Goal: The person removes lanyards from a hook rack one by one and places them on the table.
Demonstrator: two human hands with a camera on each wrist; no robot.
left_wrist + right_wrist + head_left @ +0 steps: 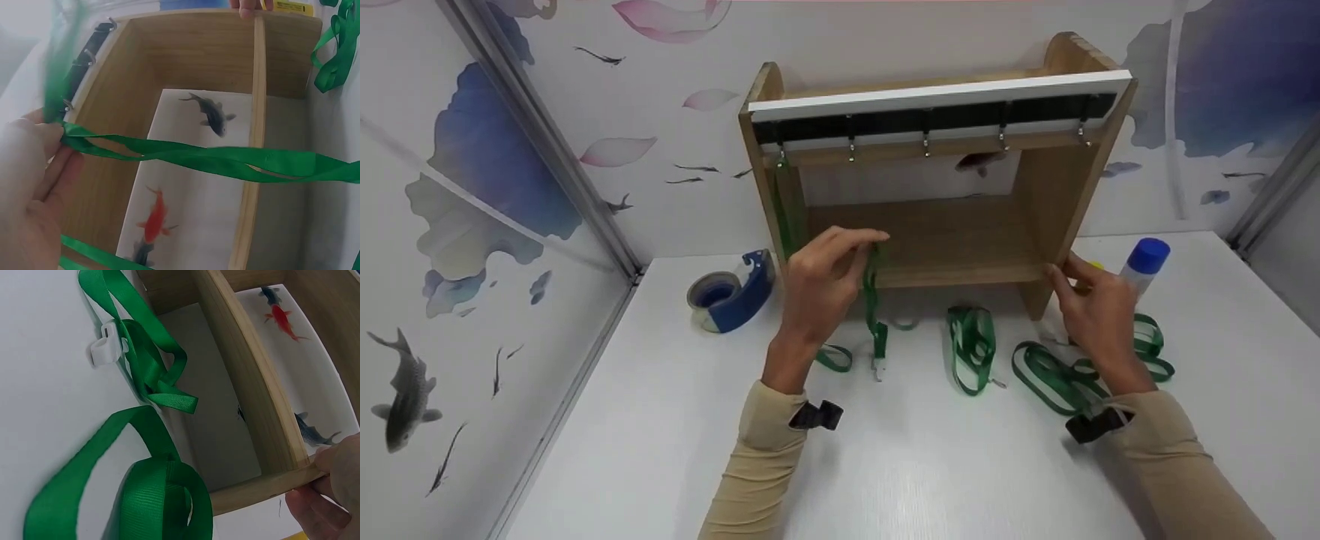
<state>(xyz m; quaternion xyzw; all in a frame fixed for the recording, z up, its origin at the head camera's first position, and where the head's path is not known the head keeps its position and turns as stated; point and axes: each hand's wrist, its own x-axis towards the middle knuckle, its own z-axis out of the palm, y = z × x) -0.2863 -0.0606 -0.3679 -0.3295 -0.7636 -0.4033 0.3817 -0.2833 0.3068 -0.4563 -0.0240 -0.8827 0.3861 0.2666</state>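
Observation:
My left hand (826, 281) pinches a green lanyard (871, 292) in front of the wooden shelf (960, 240). Its strap dangles toward the table, with a clip at the lower end. In the left wrist view, the held strap (225, 160) stretches across the shelf opening. Another green lanyard (786, 214) hangs from the leftmost hook (781, 155) on the shelf's front rail; the other hooks carry nothing. With thumb and fingers on either side, my right hand (1099, 315) grips the edge of the shelf's right side panel (270, 484).
A folded green lanyard (971, 345) lies before the shelf, and more lanyards (1054, 379) lie by the right wrist. A blue tape dispenser (742, 300) stands left of the shelf. Behind the right hand is a blue-capped glue stick (1146, 262). Printed walls enclose the white table (930, 465).

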